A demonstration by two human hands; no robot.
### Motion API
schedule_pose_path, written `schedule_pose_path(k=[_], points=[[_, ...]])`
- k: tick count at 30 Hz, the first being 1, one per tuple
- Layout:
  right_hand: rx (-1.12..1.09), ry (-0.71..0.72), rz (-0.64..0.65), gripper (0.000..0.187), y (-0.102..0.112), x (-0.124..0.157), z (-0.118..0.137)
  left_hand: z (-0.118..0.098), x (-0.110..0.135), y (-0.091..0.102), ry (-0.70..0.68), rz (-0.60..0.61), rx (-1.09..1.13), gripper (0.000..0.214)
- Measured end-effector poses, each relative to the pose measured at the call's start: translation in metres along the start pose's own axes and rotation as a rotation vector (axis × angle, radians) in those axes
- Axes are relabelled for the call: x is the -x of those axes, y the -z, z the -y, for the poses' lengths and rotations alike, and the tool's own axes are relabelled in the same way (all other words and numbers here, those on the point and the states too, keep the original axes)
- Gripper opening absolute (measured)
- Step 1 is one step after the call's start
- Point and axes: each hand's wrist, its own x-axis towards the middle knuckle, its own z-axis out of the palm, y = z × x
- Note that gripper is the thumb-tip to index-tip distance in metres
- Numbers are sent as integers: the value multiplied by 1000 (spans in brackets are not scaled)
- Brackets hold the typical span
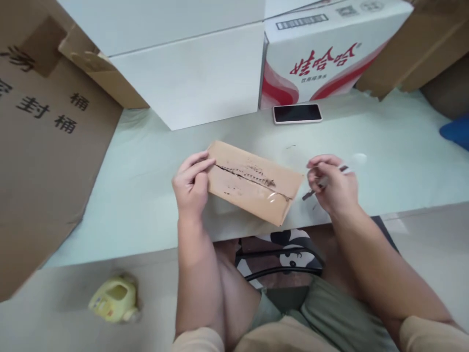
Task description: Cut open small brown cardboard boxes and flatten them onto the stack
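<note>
A person is facing a pale green tabletop (139, 200), seen from above. A small carton (249, 168) is lying near the middle of the near edge, slanting so that its right end is pointing toward that edge. A dark, ragged slit is running lengthwise along its top, and clear tape is shining near the right end. The left hand (192, 182) is grasping the carton's left end, its grip spreading fingers over the top and thumb along the side. The right hand (335, 186) is hovering just beside the carton's right end, its grip pinching a slim object (308, 195) with a dark tip; what it is cannot be told. Toward the far side, a phone (297, 113) is lying before a red-and-white box (330, 68), which is standing beside a white box (205, 83). A brown box (54, 166) is hiding the tabletop's left edge. Below the near edge, a yellow jug (115, 299) is resting on the floor (156, 303).
</note>
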Motion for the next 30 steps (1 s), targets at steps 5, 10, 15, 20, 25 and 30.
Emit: schedule_pose_path(k=[5,10,15,20,25,30], points=[[41,-578,223,10,6,0,0,-1,1,0,49,-79,-23,37],[67,-530,421,15,10,1,-7,3,0,-7,78,-171,4,33],[-159,-597,503,22,13,2,-2,1,-1,-14,132,-266,9,29],[-128,-563,424,30,10,1,-7,-1,0,-17,150,-287,-13,29],[25,-480,438,33,4,-3,-15,10,4,-5,152,-317,50,29],[-158,-374,731,49,0,10,-9,29,6,22,295,-360,29,34]])
